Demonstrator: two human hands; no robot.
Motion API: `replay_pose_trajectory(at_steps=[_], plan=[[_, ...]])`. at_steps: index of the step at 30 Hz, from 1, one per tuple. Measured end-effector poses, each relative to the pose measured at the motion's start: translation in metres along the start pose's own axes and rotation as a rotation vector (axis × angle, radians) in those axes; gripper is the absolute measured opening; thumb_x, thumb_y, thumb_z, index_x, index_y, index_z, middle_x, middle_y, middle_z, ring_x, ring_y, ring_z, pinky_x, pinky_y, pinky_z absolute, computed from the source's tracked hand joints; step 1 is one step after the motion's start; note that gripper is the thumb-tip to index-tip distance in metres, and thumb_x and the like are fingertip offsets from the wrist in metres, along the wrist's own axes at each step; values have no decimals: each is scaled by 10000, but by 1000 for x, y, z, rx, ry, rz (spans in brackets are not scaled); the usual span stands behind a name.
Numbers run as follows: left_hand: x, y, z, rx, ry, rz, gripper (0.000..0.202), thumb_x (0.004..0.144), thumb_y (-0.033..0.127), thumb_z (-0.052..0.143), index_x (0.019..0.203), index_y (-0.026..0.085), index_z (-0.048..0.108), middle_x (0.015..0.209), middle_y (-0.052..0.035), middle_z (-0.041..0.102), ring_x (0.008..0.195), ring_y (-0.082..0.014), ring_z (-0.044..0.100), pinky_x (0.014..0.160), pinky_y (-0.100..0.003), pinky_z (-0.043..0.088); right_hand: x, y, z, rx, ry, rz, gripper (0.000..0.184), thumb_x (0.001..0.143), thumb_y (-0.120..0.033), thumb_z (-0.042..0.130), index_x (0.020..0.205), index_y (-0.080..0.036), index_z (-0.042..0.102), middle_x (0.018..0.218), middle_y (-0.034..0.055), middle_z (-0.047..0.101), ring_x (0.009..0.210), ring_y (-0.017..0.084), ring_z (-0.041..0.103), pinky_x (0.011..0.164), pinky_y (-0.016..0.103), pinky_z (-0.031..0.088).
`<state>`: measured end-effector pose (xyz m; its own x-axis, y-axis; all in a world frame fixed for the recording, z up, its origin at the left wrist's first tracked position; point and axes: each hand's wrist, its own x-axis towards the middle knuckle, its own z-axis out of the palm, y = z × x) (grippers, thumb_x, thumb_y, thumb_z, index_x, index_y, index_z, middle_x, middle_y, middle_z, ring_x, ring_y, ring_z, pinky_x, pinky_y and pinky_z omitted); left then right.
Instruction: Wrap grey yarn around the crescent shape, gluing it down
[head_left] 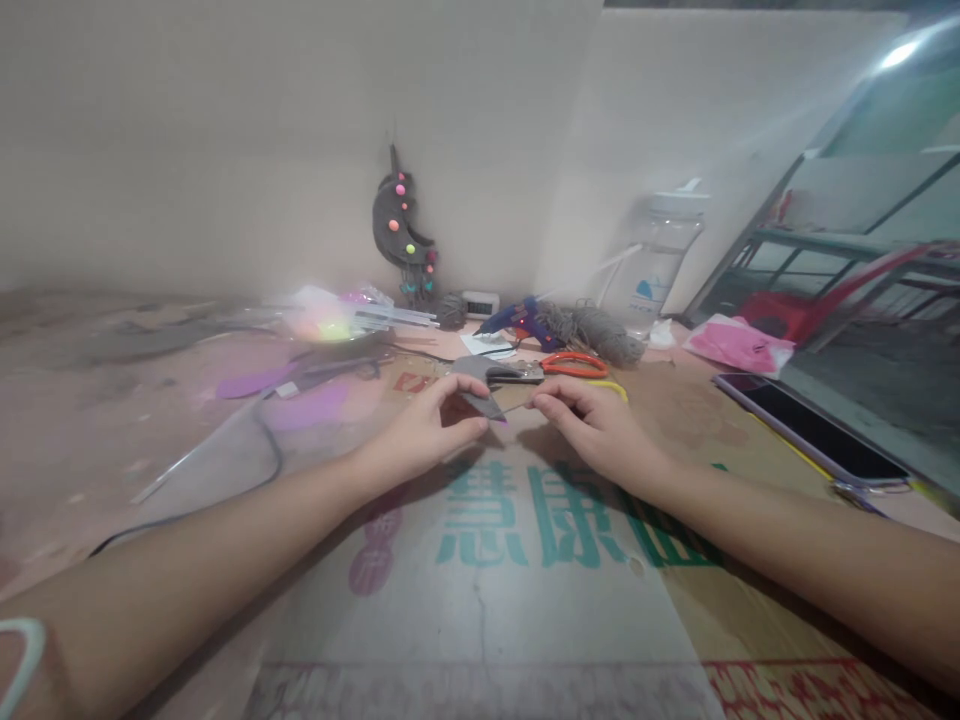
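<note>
My left hand [420,432] pinches a piece of dark grey felt [489,404] between thumb and fingers, above the printed cardboard. A thin strand [516,407] runs from the felt's right corner to my right hand [596,425], whose thumb and forefinger are closed on its end. Whether the strand is yarn or cord is too small to tell. Just beyond my hands lie scissors with orange handles [574,362] and a yellow handle [611,386] whose tool is partly hidden.
A dark blue glue gun [519,318], grey yarn [596,333] and a clear bottle [651,275] stand at the back. A grey moon ornament [390,222] hangs on the wall. Purple felt [255,382] lies left, a phone [817,425] right. Cardboard [585,630] covers the front.
</note>
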<state>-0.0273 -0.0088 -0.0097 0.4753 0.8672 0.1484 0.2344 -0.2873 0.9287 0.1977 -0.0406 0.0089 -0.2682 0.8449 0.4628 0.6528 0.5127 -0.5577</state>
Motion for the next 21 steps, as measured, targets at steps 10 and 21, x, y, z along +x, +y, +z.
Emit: replay_pose_trajectory(at_steps=[10,21], plan=[[3,-9,-4,-6,22,77,357,843,425,643,1093,188,548,998,-51,616,880,-177,608,764,-294,476,-1,-2,-1,-4,-45,-12,217,920,-304,522,783,-185,641,621,-20,576,539,113,467,528,242,341],[3,1,-3,-80,113,57,245,784,333,671,937,188,544,883,10,563,788,-138,551,723,-256,433,0,13,3,-84,-147,-100,224,934,-288,527,875,-185,717,805,48,718,733,178,612,692,309,460]])
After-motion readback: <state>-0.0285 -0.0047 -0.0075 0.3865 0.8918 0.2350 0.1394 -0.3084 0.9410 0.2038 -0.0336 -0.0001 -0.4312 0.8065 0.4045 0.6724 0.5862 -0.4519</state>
